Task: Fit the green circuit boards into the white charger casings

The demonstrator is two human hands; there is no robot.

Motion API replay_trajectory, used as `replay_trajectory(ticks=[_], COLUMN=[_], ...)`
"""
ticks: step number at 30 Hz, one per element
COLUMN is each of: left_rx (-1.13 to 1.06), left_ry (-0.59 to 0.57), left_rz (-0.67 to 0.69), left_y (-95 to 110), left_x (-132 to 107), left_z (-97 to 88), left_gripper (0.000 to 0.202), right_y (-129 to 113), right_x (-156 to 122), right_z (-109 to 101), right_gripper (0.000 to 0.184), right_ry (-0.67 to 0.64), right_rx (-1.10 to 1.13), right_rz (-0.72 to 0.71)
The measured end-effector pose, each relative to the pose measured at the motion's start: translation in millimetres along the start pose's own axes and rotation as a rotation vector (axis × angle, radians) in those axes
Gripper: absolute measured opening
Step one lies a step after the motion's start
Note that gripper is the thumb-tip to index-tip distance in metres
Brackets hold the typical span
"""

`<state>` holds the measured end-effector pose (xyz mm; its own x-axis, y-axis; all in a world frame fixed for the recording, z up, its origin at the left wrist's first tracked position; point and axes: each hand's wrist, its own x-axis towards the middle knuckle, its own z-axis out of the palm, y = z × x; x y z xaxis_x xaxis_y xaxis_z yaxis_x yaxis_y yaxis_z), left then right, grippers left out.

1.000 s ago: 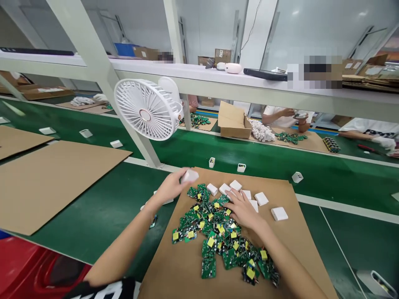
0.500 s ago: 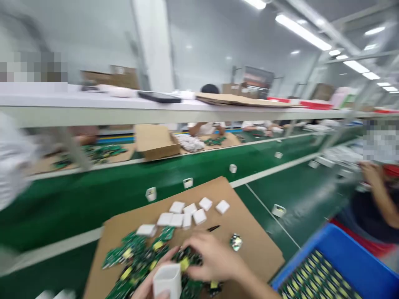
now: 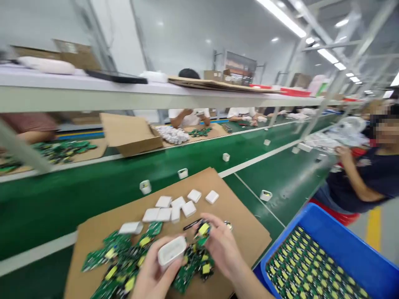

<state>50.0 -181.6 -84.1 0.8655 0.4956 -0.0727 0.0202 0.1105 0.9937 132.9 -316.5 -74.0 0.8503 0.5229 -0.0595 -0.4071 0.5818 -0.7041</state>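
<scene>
The white case (image 3: 172,252) is in the left hand (image 3: 157,265) of the person, gripped around its sides, with the hollow end facing upward. The right hand (image 3: 222,241) pinches a circuit board (image 3: 203,229) near it, above the cardboard sheet (image 3: 247,232). The step in hand seems to be bringing both together; the next move probably calls for careful alignment of board with hollow.
</scene>
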Motion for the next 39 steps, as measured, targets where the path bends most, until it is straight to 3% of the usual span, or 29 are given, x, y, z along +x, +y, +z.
replay_trajectory(ticks=[4, 8, 11, 13, 16, 18, 21, 25, 39], left_rx=[0.216, 0.328, 0.256, 0.052, -0.307, -0.392, -0.353, -0.264, -0.220], left_ry=[-0.156, -0.252, -0.195, -0.163, -0.124, -0.062, 0.033, 0.079, 0.032], left_rz=[0.277, 0.386, 0.361, 0.290, 0.107, 0.033, 0.019, 0.028, 0.118], left_y=[19, 27, 25, 21, 20, 24, 35, 46, 48], left_x=[8, 10, 7, 7, 11, 13, 10, 0, -33], left_z=[1.9, -9.5, -13.8, -13.5, -10.2, -8.0, -6.8, -8.9, -6.7], left_gripper=[0.034, 0.046, 0.047, 0.045, 0.042, 0.047, 0.050, 0.052, 0.054], right_y=[-8, -4, -2, -2, -6, -8, -8, -5, -5], right_x=[1, 7, 8, 11, 16, 18, 16, 12, -18], right_z=[-6, -3, 6, 11, 17, 21, 25, 25, 26], right_gripper=[0.036, 0.039, 0.043, 0.045, 0.041, 0.038, 0.034, 0.040, 0.040], right_ry=[0.030, 0.050, 0.042, 0.000, -0.142, -0.252, -0.409, -0.542, -0.609], right_rx=[-0.021, -0.158, -0.289, -0.346, -0.390, -0.444, -0.532, -0.613, -0.645], right_rz=[0.068, -0.005, -0.141, -0.187, -0.221, -0.260, -0.342, -0.400, -0.524])
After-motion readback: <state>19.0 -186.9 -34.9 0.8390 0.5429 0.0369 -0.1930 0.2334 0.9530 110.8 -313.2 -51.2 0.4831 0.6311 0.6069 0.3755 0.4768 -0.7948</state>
